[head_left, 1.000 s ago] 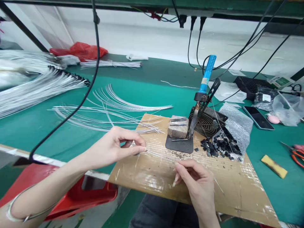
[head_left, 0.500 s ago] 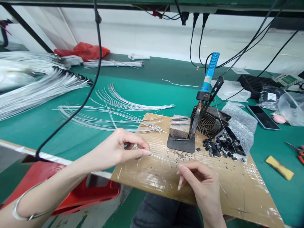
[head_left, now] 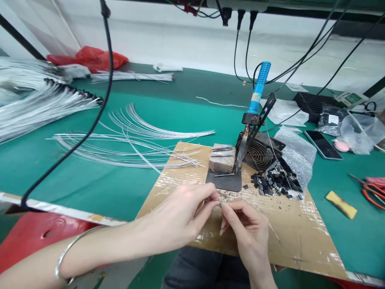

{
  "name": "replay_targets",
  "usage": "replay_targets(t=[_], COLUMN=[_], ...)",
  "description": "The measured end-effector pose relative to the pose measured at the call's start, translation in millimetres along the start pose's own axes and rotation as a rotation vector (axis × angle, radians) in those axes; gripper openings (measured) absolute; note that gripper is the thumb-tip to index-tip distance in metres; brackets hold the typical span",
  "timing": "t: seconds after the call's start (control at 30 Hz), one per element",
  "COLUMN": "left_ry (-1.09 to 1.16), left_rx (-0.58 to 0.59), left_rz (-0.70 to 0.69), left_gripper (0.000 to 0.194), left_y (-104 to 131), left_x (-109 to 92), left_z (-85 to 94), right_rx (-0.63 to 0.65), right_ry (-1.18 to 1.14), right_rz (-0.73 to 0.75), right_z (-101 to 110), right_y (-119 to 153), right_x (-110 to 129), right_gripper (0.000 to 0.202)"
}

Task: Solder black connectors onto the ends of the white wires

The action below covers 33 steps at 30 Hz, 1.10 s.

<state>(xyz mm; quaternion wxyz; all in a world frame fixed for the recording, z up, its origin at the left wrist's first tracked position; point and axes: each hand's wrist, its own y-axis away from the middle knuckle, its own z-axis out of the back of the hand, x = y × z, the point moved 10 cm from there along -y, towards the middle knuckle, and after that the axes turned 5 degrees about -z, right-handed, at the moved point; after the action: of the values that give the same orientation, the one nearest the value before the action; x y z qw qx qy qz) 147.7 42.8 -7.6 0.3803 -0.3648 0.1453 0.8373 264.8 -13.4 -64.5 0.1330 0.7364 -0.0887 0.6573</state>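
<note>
My left hand (head_left: 192, 210) and my right hand (head_left: 248, 224) almost touch over the front of a cardboard sheet (head_left: 300, 241). The left one pinches a thin white wire (head_left: 147, 160), whose length runs back to the upper left. The right thumb and forefinger are pressed together at the wire's end, which the fingers mostly hide. A thin strand (head_left: 274, 230) shows to the right of the right hand. Just beyond the fingertips is a dark metal plate (head_left: 225, 184) bearing a worn block (head_left: 221, 163) with metal tips on it.
A blue-handled soldering iron (head_left: 255, 98) stands upright behind the block, beside a round fan grille (head_left: 254, 154). Small black pieces (head_left: 270, 184) spill from bubble wrap (head_left: 300, 148). Loose white wires (head_left: 120, 156) lie left; a black cable (head_left: 99, 112) hangs in front. Right: phone (head_left: 323, 144), yellow sponge (head_left: 341, 204), pliers (head_left: 373, 192).
My left hand has moved right along the wire until its fingertips meet those of my right hand. The stretch of wire between them has closed up. The view has shifted slightly right.
</note>
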Motion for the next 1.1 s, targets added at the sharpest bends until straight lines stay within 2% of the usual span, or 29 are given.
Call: replay_targets(t=[0.23,0.33,0.63,1.1], left_ry=[0.281,0.385,0.485,0.540], left_rx=[-0.006,-0.005,-0.017,-0.067], left_rz=[0.183,0.213,0.242,0.197], left_gripper=[0.023,0.025,0.030,0.026], left_y=[-13.3,-19.9,-23.9,-21.5], left_x=[30.5,36.7,40.1,37.2], left_z=[-6.8,-8.5,-9.1,-8.6], right_rx=[-0.089,-0.113,-0.033,0.004], right_ry=[-0.099,-0.192,-0.333,-0.392], right_rz=[-0.018,-0.046,-0.099,-0.092], right_z=[14.1,16.3,2.5,-2.4], right_y=[-9.6,-12.1,-9.1,-7.5], right_x=[-7.0,-13.3,-25.6,-24.4], right_gripper=[0.029,0.027,0.018,0.014])
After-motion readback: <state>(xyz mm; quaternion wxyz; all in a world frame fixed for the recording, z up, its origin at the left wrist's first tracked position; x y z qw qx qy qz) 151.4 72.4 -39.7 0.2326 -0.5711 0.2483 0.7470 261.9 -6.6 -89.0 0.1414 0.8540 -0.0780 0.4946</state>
